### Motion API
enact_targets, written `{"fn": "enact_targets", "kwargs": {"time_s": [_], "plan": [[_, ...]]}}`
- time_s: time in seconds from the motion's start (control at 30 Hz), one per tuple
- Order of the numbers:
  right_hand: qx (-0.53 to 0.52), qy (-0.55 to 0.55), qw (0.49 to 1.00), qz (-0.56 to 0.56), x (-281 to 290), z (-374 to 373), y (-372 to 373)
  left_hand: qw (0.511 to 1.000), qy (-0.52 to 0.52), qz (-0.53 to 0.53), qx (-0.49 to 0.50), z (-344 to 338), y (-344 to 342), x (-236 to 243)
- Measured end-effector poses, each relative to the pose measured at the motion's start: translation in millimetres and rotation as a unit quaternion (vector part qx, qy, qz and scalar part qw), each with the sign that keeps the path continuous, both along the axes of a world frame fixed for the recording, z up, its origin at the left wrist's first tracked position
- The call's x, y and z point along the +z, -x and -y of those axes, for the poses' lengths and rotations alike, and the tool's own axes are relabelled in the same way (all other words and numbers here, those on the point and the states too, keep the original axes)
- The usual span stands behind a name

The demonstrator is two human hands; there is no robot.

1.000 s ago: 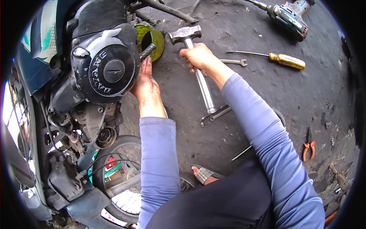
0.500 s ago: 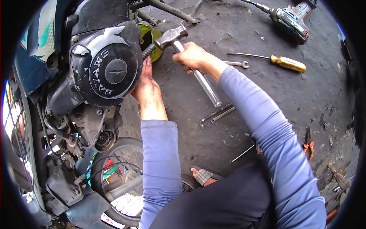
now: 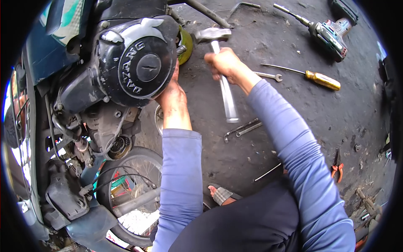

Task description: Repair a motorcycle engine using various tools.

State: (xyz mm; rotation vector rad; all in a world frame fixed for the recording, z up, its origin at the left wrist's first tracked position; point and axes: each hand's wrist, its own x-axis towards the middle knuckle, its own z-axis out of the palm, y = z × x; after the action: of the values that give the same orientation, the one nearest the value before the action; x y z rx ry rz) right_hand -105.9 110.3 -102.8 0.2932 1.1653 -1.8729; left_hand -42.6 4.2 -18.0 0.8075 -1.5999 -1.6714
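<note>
My right hand (image 3: 227, 66) is closed around the shiny metal handle of a hammer (image 3: 228, 98). The hammer's head sits beyond my fist, apart from a short ridged metal rod (image 3: 181, 49) on its left. At the right edge of a black engine cover (image 3: 110, 69) on a motorcycle, my left hand (image 3: 173, 97) reaches up with its fingers at that rod. The cover hides most of its grip. Behind the rod shows a round yellow-green part (image 3: 187, 43), half covered by the engine.
A cordless power tool (image 3: 329, 38), a yellow-handled screwdriver (image 3: 322, 80) and a wrench (image 3: 269, 76) lie on the dark ground at far right. Nearer are metal tools (image 3: 242, 129) and orange-handled pliers (image 3: 337, 169). A spoked wheel (image 3: 134, 157) stands at lower left.
The hammer has drawn away to the right from the rod's end, with my right hand on it. My left hand stays by the rod. The whole view has shifted slightly.
</note>
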Motion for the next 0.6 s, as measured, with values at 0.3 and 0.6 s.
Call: {"fn": "enact_targets", "kwargs": {"time_s": [0.3, 0.6], "plan": [[0.109, -0.047, 0.988, -0.1, 30, -65, -43, 0.997, -0.059, 0.006, -0.051, 4, -23, -3], [0.312, -0.391, 0.771, -0.395, 46, -237, -75, 0.82, 0.139, 0.439, -0.341, -41, -168, -37]]}}
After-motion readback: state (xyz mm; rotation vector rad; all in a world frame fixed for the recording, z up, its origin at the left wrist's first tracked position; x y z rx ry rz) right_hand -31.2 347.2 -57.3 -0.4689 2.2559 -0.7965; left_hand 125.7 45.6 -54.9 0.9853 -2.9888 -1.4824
